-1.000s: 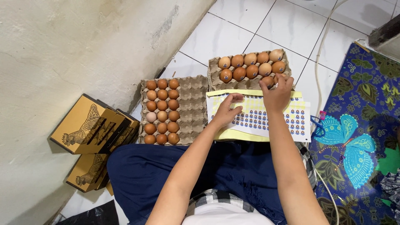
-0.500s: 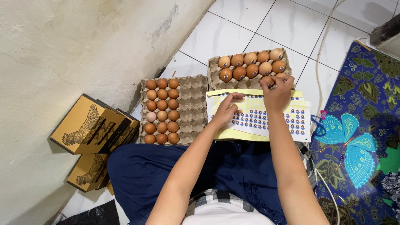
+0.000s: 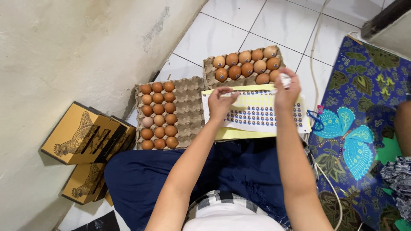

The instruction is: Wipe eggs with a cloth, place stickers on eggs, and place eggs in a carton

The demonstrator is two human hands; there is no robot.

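A white sticker sheet [image 3: 257, 114] with rows of small blue round stickers lies on yellow paper over my lap. My left hand [image 3: 220, 102] hovers at the sheet's top left corner, its fingertips pinched on a thin white strip there. My right hand [image 3: 286, 93] is raised over the sheet's top right part and closed on a small whitish object [image 3: 285, 79]; what it is I cannot tell. Just beyond the sheet stands a far cardboard egg tray [image 3: 210, 78] with two rows of brown eggs [image 3: 242, 68]. To the left a second egg tray [image 3: 190, 109] holds three columns of brown eggs [image 3: 159, 115].
Flat brown cardboard boxes [image 3: 83, 137] with a chicken drawing are stacked by the wall at left. A blue patterned mat [image 3: 359, 128] covers the floor at right, with another person's knee [image 3: 403, 126] at its edge. A white cable [image 3: 314, 42] runs across the tiles.
My right hand has drawn back from the far tray's eggs and risen over the sheet with the whitish object. My left hand's fingers have curled into a pinch at the sheet's top edge.
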